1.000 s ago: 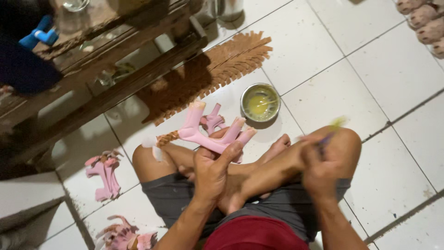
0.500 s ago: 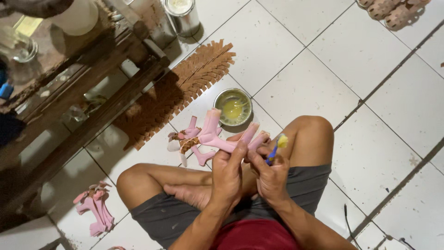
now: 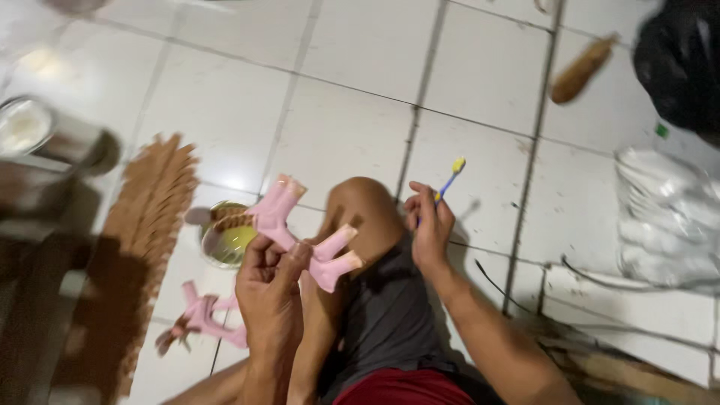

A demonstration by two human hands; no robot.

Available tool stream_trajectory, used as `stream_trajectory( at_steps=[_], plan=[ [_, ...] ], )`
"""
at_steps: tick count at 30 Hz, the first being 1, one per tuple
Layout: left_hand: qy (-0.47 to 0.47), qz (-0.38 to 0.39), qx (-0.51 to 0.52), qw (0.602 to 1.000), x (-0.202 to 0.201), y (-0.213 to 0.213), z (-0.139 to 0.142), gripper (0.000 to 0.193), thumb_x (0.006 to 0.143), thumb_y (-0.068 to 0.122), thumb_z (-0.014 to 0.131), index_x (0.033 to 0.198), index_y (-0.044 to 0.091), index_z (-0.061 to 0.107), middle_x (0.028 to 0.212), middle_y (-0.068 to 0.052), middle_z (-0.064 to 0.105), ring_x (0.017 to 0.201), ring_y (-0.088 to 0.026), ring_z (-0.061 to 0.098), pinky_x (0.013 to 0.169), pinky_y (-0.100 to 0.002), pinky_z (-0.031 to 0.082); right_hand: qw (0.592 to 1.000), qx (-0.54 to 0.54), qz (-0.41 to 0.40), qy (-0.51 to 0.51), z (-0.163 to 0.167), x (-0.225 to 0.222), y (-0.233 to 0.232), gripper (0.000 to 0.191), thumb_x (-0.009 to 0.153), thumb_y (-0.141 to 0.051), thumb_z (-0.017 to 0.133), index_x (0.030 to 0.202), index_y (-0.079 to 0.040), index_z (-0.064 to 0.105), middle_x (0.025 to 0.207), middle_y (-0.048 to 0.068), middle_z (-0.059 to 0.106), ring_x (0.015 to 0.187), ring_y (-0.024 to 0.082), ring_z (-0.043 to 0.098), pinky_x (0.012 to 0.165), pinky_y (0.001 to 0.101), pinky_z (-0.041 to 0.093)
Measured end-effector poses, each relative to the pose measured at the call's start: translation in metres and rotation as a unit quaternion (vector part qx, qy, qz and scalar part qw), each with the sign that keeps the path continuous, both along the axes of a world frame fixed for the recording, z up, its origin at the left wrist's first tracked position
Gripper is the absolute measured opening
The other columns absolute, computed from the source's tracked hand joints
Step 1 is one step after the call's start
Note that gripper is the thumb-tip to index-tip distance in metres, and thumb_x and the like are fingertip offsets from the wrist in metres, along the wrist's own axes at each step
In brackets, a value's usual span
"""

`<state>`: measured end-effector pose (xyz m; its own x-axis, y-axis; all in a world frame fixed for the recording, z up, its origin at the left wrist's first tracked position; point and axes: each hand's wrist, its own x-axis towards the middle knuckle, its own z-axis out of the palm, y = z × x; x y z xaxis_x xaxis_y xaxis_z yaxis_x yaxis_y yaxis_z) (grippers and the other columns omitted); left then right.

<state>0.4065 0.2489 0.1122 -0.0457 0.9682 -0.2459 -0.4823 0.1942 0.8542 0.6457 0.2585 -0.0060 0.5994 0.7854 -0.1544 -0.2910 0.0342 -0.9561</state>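
You sit on a white tiled floor. On it: round tin of yellowish paste, pink forked piece, brown feathered strip, brown oblong lump, clear plastic bag, metal cup at left.

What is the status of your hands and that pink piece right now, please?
Left hand grips pink forked piece, raised. Right hand holds small brush, off the piece. Glue bowl on floor beneath; nothing between.
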Motion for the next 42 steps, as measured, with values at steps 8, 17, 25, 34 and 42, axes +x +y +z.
stream_trajectory(
  at_steps=[8,17,25,34,42],
  plan=[
    [0.114,-0.288,-0.036,0.950,0.169,0.036,-0.008,0.034,0.085,0.000,0.074,0.118,0.000,0.063,0.092,-0.002,0.068,0.078,-0.008,0.064,0.071,-0.024,0.054,0.959,-0.139,0.022,-0.245,-0.060,0.100,-0.021,0.031,0.107,-0.029,0.054,0.114,-0.002,0.068,0.089,0.001,0.064,0.080,0.011,0.055,0.070,0.0286,0.045],
    [0.142,-0.428,-0.063,0.890,0.317,0.048,-0.097,0.023,0.090,0.002,0.073,0.111,-0.004,0.064,0.076,-0.002,0.059,0.061,-0.010,0.056,0.054,-0.025,0.046,0.999,-0.017,0.020,0.040,-0.081,0.118,-0.021,0.039,0.104,-0.036,0.049,0.129,-0.007,0.054,0.121,-0.001,0.061,0.119,0.014,0.057,0.102,0.0284,0.047],
    [0.214,-0.451,-0.094,0.862,0.411,0.061,-0.173,0.021,0.090,0.006,0.067,0.110,0.000,0.062,0.080,-0.010,0.071,0.060,-0.016,0.065,0.050,-0.031,0.052,0.955,-0.154,0.022,-0.252,-0.106,0.120,-0.020,0.035,0.104,-0.030,0.055,0.125,-0.001,0.056,0.113,0.004,0.060,0.105,0.017,0.056,0.089,0.0309,0.047],
    [0.394,-0.413,-0.032,0.821,0.446,0.088,-0.233,0.028,0.087,0.019,0.075,0.107,0.002,0.068,0.092,-0.016,0.076,0.082,-0.027,0.074,0.075,-0.039,0.057,0.947,-0.173,0.024,-0.271,-0.116,0.124,-0.018,0.028,0.104,-0.026,0.058,0.117,-0.001,0.059,0.103,0.005,0.060,0.093,0.017,0.056,0.079,0.0311,0.047],
    [0.437,-0.341,0.178,0.813,0.412,0.066,-0.200,0.065,0.080,0.005,0.075,0.140,-0.007,0.052,0.126,-0.027,0.058,0.111,-0.043,0.062,0.095,-0.046,0.051,0.944,-0.172,0.031,-0.282,-0.122,0.117,-0.017,0.023,0.104,-0.023,0.060,0.110,-0.001,0.062,0.095,0.005,0.060,0.082,0.016,0.056,0.070,0.0312,0.047]
  ],
)
